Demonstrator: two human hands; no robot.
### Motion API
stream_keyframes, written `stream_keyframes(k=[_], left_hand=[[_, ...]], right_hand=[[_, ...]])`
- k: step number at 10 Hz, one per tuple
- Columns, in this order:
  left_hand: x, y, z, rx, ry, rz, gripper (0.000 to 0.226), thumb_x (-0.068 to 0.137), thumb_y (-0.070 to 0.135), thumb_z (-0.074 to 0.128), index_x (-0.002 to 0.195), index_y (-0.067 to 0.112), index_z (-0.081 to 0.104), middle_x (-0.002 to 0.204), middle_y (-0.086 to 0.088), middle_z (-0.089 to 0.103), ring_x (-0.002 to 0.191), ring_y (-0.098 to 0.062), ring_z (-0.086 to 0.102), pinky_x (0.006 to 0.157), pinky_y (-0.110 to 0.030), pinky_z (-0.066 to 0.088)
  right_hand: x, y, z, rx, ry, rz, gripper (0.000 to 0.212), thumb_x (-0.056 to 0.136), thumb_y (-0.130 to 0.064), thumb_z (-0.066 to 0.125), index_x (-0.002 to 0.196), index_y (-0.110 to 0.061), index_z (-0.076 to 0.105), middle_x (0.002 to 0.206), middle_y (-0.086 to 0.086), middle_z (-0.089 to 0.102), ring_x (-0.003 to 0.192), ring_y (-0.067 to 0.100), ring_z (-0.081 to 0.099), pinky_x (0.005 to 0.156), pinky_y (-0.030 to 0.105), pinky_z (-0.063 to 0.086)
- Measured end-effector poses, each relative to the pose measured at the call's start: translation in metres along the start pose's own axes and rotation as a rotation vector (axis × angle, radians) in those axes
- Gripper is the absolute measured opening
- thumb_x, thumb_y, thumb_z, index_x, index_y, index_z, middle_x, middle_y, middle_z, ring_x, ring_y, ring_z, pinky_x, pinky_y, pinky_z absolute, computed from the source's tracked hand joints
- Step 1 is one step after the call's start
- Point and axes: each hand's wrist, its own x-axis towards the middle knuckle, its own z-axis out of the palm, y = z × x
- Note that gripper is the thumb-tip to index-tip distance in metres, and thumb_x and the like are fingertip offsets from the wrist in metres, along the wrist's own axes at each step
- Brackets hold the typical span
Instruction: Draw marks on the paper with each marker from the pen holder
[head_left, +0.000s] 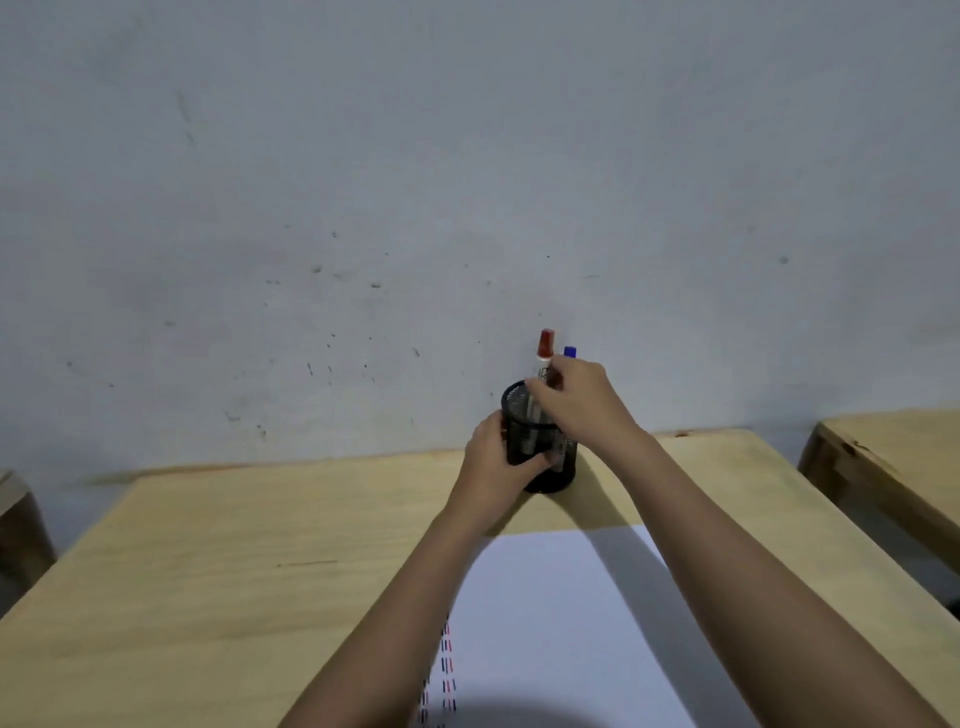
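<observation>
A black mesh pen holder (524, 415) stands at the far edge of the wooden table, close to the wall. My left hand (496, 465) wraps around its left side. A red-capped marker (544, 351) and a blue-capped marker (570, 352) stick up from the holder. My right hand (582, 402) is over the holder's rim, its fingers pinched on the white body of the red-capped marker. The white paper (561, 623) lies near me under both forearms, with short red and blue dashes (447, 670) along its left edge.
The light wooden table (234, 571) ends at a grey wall (467, 182). A second wooden table (893, 457) stands to the right across a gap. Part of another piece of furniture (15, 514) shows at the left edge.
</observation>
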Motion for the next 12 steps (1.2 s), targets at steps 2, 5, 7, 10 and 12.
stream_keyframes(k=[2,5,7,10,12], left_hand=[[0.007,-0.011,0.001,-0.063,0.001,0.002,0.048,0.069,0.031,0.08,0.109,0.027,0.053,0.112,0.005,0.062,0.101,-0.003,0.06,0.084,-0.018,0.048],[0.008,-0.015,0.0,-0.124,0.008,-0.006,0.049,0.07,0.022,0.081,0.111,0.019,0.055,0.105,0.012,0.06,0.088,0.016,0.057,0.071,-0.001,0.044],[0.007,-0.012,0.0,-0.102,-0.003,0.0,0.048,0.071,0.025,0.08,0.111,0.021,0.055,0.108,0.009,0.06,0.093,0.01,0.056,0.071,0.0,0.044],[0.003,-0.008,-0.002,0.01,-0.015,0.005,0.047,0.073,0.035,0.074,0.114,0.021,0.056,0.117,0.0,0.061,0.113,-0.014,0.055,0.096,-0.033,0.047],[-0.026,0.003,-0.019,0.181,-0.001,-0.036,0.057,0.087,0.034,0.061,0.135,0.01,0.041,0.139,-0.004,0.045,0.125,-0.013,0.042,0.095,-0.021,0.032]], right_hand=[[0.005,-0.005,0.005,-0.115,-0.097,0.006,0.016,0.079,-0.017,0.056,0.093,-0.008,0.056,0.08,0.008,0.056,0.07,0.023,0.052,0.053,0.028,0.038],[0.011,-0.007,0.013,-0.18,-0.03,0.063,0.009,0.076,-0.01,0.057,0.081,-0.002,0.057,0.073,0.008,0.05,0.071,0.028,0.051,0.053,0.028,0.035],[0.013,-0.008,0.017,-0.227,0.038,0.109,0.037,0.074,-0.005,0.056,0.052,-0.014,0.028,0.058,0.003,0.032,0.05,0.018,0.034,0.043,0.026,0.02],[0.005,-0.007,0.012,-0.168,0.135,0.07,0.012,0.078,-0.008,0.054,0.074,0.003,0.058,0.083,0.018,0.062,0.071,0.034,0.057,0.055,0.032,0.048],[-0.042,-0.005,-0.008,0.062,0.241,0.0,0.02,0.082,-0.008,0.054,0.098,-0.008,0.065,0.093,0.009,0.068,0.086,0.021,0.064,0.081,0.035,0.054]])
